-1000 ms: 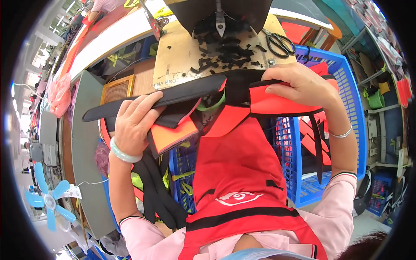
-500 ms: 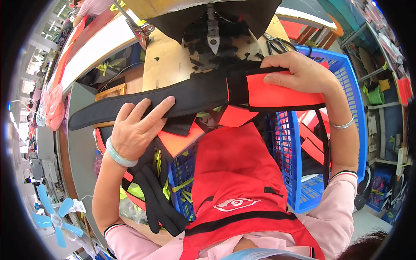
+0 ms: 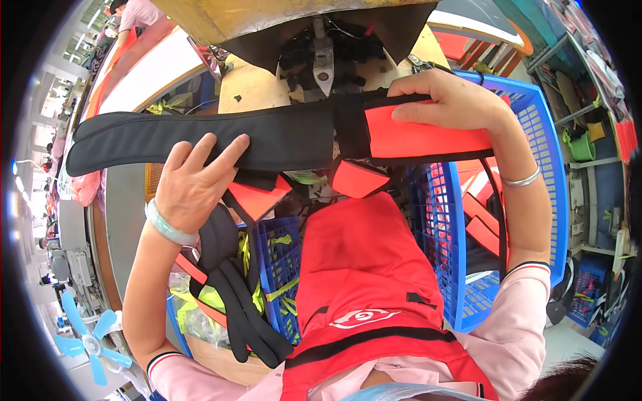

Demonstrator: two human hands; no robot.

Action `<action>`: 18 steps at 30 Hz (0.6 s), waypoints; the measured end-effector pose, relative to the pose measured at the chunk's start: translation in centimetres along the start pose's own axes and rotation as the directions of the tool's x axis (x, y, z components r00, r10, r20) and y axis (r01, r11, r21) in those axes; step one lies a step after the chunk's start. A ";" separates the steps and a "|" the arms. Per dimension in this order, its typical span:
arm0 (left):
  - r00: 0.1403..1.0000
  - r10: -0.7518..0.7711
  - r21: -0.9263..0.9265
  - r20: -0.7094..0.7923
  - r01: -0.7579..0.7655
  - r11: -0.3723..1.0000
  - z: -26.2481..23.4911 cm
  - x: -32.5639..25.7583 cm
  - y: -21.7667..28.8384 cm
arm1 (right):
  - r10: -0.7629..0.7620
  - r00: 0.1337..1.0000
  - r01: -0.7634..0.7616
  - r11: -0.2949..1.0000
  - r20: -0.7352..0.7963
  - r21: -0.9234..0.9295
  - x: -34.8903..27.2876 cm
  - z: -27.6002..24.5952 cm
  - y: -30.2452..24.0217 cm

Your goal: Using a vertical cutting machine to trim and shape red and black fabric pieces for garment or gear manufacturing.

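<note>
A long black padded belt (image 3: 287, 137) with an orange-red panel (image 3: 428, 139) at its right part stretches across in front of me. My left hand (image 3: 194, 184) grips it left of the middle, fingers on top and the thumb hidden underneath. At the other side my right hand (image 3: 455, 100) pinches the orange-red panel along its upper edge, thumb in front. Two smaller orange-red flaps with black edging, a left flap (image 3: 259, 199) and a right flap (image 3: 360, 179), hang below the belt. Just beyond it is the pointed metal part (image 3: 324, 70) of a machine.
A blue plastic basket (image 3: 455, 247) with orange and black pieces stands at my right. A second blue basket (image 3: 277, 247) is on the left, near hanging black straps (image 3: 244, 301). Black scraps lie around the machine on the wooden table (image 3: 251, 87). A person works at the far left.
The belt has shifted left and slightly up, away from me, with both hands moving along. Its left end now shows two layers slightly apart.
</note>
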State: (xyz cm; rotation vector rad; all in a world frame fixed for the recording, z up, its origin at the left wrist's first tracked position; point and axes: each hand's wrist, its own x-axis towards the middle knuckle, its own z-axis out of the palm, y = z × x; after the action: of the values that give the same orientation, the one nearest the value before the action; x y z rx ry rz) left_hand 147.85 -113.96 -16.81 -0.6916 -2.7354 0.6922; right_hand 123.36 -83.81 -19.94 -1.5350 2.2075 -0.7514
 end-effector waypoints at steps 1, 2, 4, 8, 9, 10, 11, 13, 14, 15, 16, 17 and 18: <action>1.000 0.001 -0.002 0.000 -0.001 1.000 0.2 0.1 0.0 | 0.002 1.000 -0.002 1.000 0.001 0.001 0.1 -0.1 0.0; 1.000 -0.002 0.006 0.003 0.002 1.000 0.4 0.2 0.0 | 0.042 0.999 -0.042 0.999 0.001 0.010 0.2 -0.2 0.0; 1.000 -0.004 0.010 0.000 0.004 1.000 0.8 0.5 0.0 | 0.088 0.996 -0.088 0.996 0.000 0.014 0.1 -0.3 0.0; 1.000 -0.009 0.011 -0.017 0.009 1.000 1.1 0.5 -0.2 | 0.038 0.998 -0.040 0.999 -0.048 -0.030 0.4 -0.3 0.3; 1.000 -0.019 -0.012 0.011 0.019 1.000 1.1 0.4 -0.3 | 0.044 0.999 -0.045 0.998 -0.029 -0.032 0.7 -0.2 0.2; 1.000 -0.020 -0.012 0.011 0.020 1.000 1.1 0.3 -0.3 | 0.044 0.999 -0.045 0.998 -0.028 -0.032 0.9 -0.2 0.0; 1.000 -0.019 -0.009 0.005 0.019 1.000 1.2 0.2 -0.3 | 0.059 0.998 -0.059 0.998 -0.007 -0.022 1.0 -0.4 -0.3; 1.000 -0.018 -0.007 0.002 0.018 1.000 1.2 0.1 -0.3 | 0.073 0.997 -0.073 0.997 0.016 -0.010 1.1 -0.4 -0.6; 1.000 -0.018 0.003 -0.012 0.018 1.000 1.2 0.1 -0.3 | 0.096 0.995 -0.096 0.995 0.003 -0.014 0.9 -0.4 -0.7; 1.000 -0.018 0.013 -0.025 0.019 1.000 1.1 0.2 -0.3 | 0.117 0.993 -0.118 0.993 -0.009 -0.016 0.8 -0.4 -0.7; 1.000 -0.020 0.013 -0.022 0.020 1.000 1.1 0.1 -0.3 | 0.116 0.993 -0.116 0.993 -0.006 -0.014 0.8 -0.4 -0.9; 0.999 -0.018 0.012 -0.028 0.019 1.000 1.0 0.1 -0.4 | 0.110 0.994 -0.110 0.994 -0.024 -0.028 0.7 -0.4 -1.1; 0.999 -0.017 0.010 -0.037 0.017 1.000 1.0 0.2 -0.4 | 0.105 0.994 -0.107 0.993 -0.042 -0.044 0.7 -0.5 -1.1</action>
State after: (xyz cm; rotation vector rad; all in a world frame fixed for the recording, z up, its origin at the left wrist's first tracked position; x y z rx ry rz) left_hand 147.21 -114.59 -17.44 -0.6716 -2.6988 0.6828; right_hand 123.62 -84.63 -18.89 -1.4230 2.3297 -0.7086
